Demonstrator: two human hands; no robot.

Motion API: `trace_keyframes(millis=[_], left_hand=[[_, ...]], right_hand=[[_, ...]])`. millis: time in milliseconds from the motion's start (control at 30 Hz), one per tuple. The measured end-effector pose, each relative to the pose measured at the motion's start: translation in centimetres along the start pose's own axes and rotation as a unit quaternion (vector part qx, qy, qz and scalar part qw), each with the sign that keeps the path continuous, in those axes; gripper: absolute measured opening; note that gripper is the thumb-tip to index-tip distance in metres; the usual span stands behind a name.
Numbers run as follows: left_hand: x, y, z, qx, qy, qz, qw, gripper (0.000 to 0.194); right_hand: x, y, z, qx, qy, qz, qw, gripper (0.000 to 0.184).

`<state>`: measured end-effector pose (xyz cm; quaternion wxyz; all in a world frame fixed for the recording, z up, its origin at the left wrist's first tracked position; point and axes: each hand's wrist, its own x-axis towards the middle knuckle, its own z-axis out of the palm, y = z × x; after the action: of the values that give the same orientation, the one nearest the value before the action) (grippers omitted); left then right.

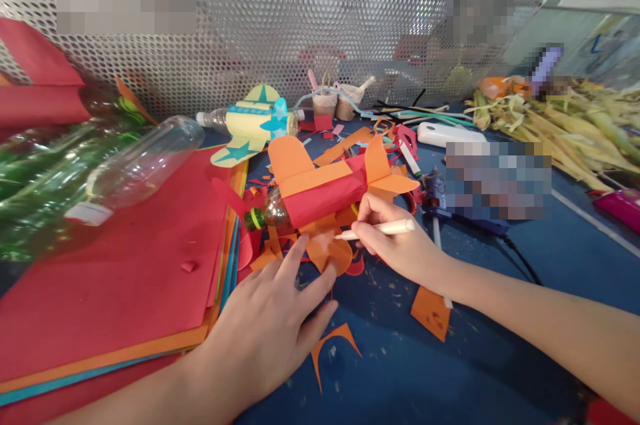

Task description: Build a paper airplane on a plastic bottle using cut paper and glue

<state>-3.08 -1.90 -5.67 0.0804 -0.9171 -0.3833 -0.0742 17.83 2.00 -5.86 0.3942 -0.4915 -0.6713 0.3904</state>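
My right hand (400, 245) grips a white marker (395, 227) in a writing hold, its tip on a rounded orange paper wing (340, 259). A pale patch shows on the wing near the tip. My left hand (275, 311) lies with fingers spread, the fingertips touching the wing's near edge. The wing sticks out from a toy plane (325, 198), a clear bottle wrapped in red and orange paper. Its green-ringed neck (256, 219) points left, and orange tail fins (385, 171) stand at the right. Paper offcuts (270, 255) lie beneath and around it.
Stacked coloured paper (125, 265) and plastic bottles (145, 165) fill the left. Behind stand a yellow bottle plane (250, 123) and two small cups (325, 103). On the right are a glue gun (440, 195) with its cord, a white case (450, 134) and corn husks (560, 125).
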Motion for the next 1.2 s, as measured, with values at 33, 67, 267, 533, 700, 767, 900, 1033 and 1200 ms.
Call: trace_keyframes(millis=[33, 67, 267, 533, 700, 767, 900, 1033, 1200], left_hand=[[0.01, 0.00, 0.00, -0.003, 0.001, -0.002, 1.000, 0.035], [0.04, 0.00, 0.00, -0.006, 0.001, -0.004, 1.000, 0.035], [0.17, 0.07, -0.05, 0.007, -0.001, 0.002, 1.000, 0.035], [0.28, -0.04, 0.09, 0.012, 0.006, 0.009, 1.000, 0.035], [0.09, 0.00, 0.02, 0.012, 0.004, 0.010, 1.000, 0.035], [0.03, 0.01, 0.02, 0.012, 0.002, 0.010, 1.000, 0.035], [0.14, 0.00, 0.17, 0.014, 0.004, 0.009, 1.000, 0.035], [0.31, 0.06, 0.20, 0.018, 0.004, 0.009, 1.000, 0.035], [0.26, 0.12, 0.05, 0.024, 0.004, 0.009, 1.000, 0.035]], right_hand=[[-0.01, -0.06, -0.02, 0.002, -0.001, 0.002, 1.000, 0.018], [-0.01, -0.11, -0.03, 0.005, -0.001, 0.003, 1.000, 0.018], [0.07, -0.14, -0.06, -0.002, 0.006, -0.004, 1.000, 0.018], [0.19, -0.11, 0.01, 0.002, 0.008, -0.008, 1.000, 0.018], [0.06, -0.25, 0.01, -0.003, 0.010, -0.009, 1.000, 0.018], [0.00, -0.24, 0.02, 0.002, 0.013, -0.007, 1.000, 0.019], [0.03, -0.08, 0.03, 0.009, 0.010, -0.006, 1.000, 0.018], [0.15, 0.05, 0.04, 0.009, 0.017, -0.009, 1.000, 0.018], [0.10, 0.02, 0.03, 0.015, 0.017, -0.007, 1.000, 0.017]])
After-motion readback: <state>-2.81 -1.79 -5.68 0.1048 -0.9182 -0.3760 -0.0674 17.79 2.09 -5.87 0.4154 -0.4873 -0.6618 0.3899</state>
